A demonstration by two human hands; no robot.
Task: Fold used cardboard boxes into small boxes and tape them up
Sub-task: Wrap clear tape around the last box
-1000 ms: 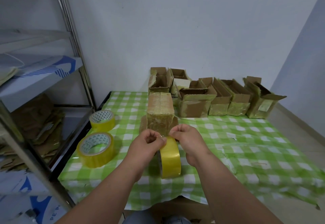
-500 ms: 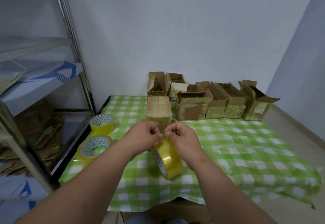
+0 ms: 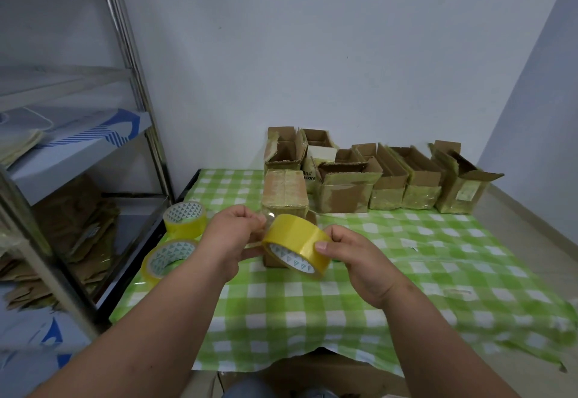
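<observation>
**Q:** Where was everything at that point, and how was the tape being held?

**A:** The tape roll [image 3: 297, 246] was up off the table [image 3: 406, 272], just in front of the small sealed box [image 3: 284, 193]. The right hand [image 3: 356, 264] had its grip curled round the roll's outer band, thumb on top. The left hand [image 3: 233, 236] was pinching what looked like the loose end (clear film, hard to see).

**Q:** How would that stuff handle?

**A:** My guess: the roll's light and rigid, so hold it by the rim or core. The film's thin, sticky and clings to itself, so keep it taut. The box looked light and crushable; I'd press on its edges.
</observation>
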